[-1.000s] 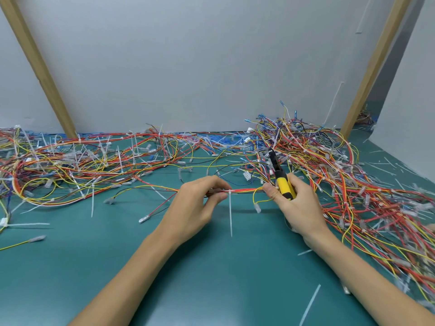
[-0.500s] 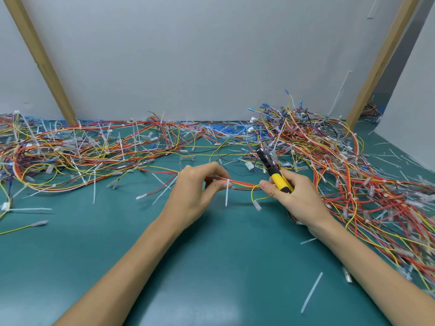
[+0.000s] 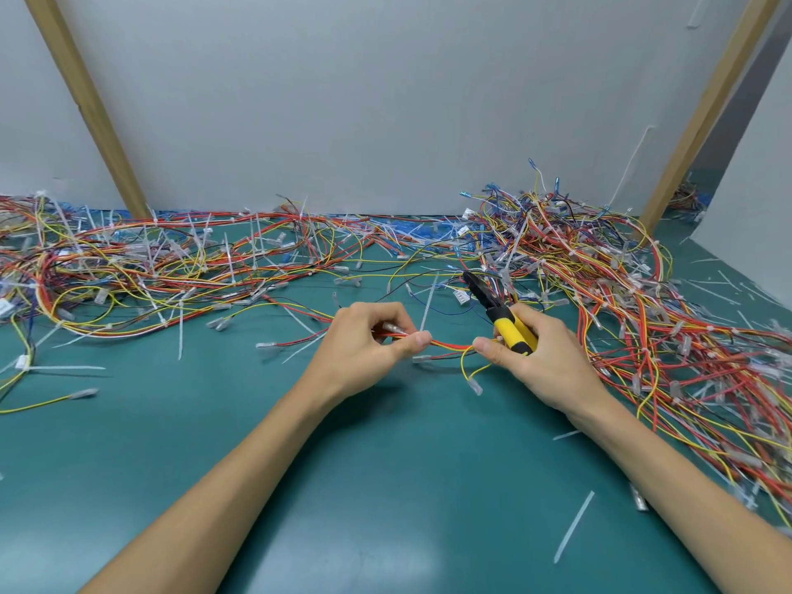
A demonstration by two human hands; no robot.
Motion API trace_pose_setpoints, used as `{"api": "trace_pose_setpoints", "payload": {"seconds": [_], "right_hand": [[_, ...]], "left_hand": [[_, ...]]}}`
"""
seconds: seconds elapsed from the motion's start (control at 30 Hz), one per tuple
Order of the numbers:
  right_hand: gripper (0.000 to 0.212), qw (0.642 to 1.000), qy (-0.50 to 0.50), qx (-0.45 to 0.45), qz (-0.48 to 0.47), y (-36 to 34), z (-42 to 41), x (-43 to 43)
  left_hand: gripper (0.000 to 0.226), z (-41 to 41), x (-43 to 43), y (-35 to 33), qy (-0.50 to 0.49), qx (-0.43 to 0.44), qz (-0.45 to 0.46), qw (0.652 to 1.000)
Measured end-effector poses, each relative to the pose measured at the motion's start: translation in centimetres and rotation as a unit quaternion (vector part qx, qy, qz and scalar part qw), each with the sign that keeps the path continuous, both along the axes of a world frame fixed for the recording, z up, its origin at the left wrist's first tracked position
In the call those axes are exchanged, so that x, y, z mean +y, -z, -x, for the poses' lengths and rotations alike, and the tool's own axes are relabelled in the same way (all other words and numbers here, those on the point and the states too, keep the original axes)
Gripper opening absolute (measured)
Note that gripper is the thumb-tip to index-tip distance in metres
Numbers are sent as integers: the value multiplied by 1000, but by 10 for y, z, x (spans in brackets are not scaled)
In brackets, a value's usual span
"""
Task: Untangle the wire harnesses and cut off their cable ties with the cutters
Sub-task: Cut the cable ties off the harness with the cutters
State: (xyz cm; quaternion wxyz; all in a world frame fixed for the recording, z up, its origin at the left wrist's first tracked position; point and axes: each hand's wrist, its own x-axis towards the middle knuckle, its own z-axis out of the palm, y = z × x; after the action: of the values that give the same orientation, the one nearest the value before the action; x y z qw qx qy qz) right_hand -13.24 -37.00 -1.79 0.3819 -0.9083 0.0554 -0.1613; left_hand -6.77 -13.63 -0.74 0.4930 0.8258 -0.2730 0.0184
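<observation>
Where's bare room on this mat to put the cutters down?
Between your forearms the mat is bare, except one loose cable tie near the right arm. Wires crowd the right side, the back and the far left.

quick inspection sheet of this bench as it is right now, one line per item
surface: green mat, soft glare near the front.
job's things: red and yellow harness stretched between the hands; white cable tie on it sticks up, uncut; yellow-handled cutters point away from it.
clutter: cut tie strips lie loose on the mat.
grippers: left hand pinches the harness; right hand grips the cutters, thumb against the harness.
cables: tangled wire piles at left and right, many ties on them.
surroundings: grey wall, slanted wooden struts.
</observation>
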Motion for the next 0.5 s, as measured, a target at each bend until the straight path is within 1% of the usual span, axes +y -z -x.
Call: {"api": "trace_pose_setpoints", "payload": {"seconds": [0.13, 0.2, 0.3, 0.37, 0.5], "right_hand": [[48, 1000, 2, 8, 14, -2, 2, 3], [49, 999, 8, 7, 30, -3, 3, 5], [49, 999, 19, -10, 37, -4, 5, 8], [48, 999, 30, -24, 32, -6, 6, 9], [42, 996, 42, -52, 61, -5, 8, 10]], "left_hand": [[28, 1, -2, 1, 8, 29, -7, 1000], [35, 2, -3, 4, 9, 17, -16, 1000], [44, 2, -5, 7, 0, -22, -33, 999], [40, 1, -5, 9, -8, -37, -28, 999], [19, 0, -4, 7, -11, -49, 14, 999]]}}
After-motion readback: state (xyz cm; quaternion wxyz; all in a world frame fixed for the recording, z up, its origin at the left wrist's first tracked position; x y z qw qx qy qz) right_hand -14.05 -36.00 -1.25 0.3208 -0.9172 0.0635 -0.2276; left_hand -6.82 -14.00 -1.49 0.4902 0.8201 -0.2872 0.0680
